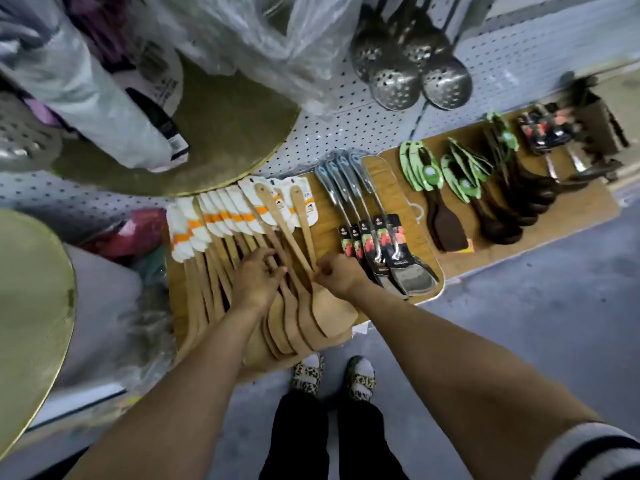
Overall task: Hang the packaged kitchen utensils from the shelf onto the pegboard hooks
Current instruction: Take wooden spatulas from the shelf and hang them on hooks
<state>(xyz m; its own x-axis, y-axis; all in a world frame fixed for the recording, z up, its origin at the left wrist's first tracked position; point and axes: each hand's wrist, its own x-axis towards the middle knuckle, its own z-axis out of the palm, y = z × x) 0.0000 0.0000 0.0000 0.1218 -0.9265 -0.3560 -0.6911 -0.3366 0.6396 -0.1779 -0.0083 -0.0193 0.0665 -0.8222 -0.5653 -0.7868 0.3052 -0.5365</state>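
— Where are the utensils she's meant to hang?

— Lying on the wooden shelf (pixel 408 188) that runs across the middle of the frame. The wooden spatulas (pixel 242 244) are fanned out at centre left, white and orange cards at the top, blades toward the person.

— And the hands?

— Both are on that fan. The left hand (pixel 256 275) rests on the handles with fingers spread and fairly straight, so its grip is wide, pressing rather than clutching. The right hand (pixel 337 273), just beside it, has its fingers curled in; its grip is narrow, pinching a handle of one spatula near the right edge of the fan. Which spatula exactly, I cannot tell.

— What else is on the shelf?

— Right of the hands, a bunch of steel turners (pixel 381 233) with dark printed cards. Further right, dark wooden spoons (pixel 485 202) with green cards, in several stacks. At the far right end more carded utensils (pixel 547 133), too blurred to name.

— Anything on the pegboard?

— The white pegboard (pixel 346 133) stands behind the shelf. Steel skimmers (pixel 412 71) with holes hang at upper centre. Clear plastic bags (pixel 242 29) hang at upper left, and a round gold board (pixel 221 140) sits below them. Another gold board (pixel 31 306) shows at the left edge.

— And below?

— Grey floor (pixel 519 306), and the person's leopard-print slippers (pixel 332 377) at bottom centre.
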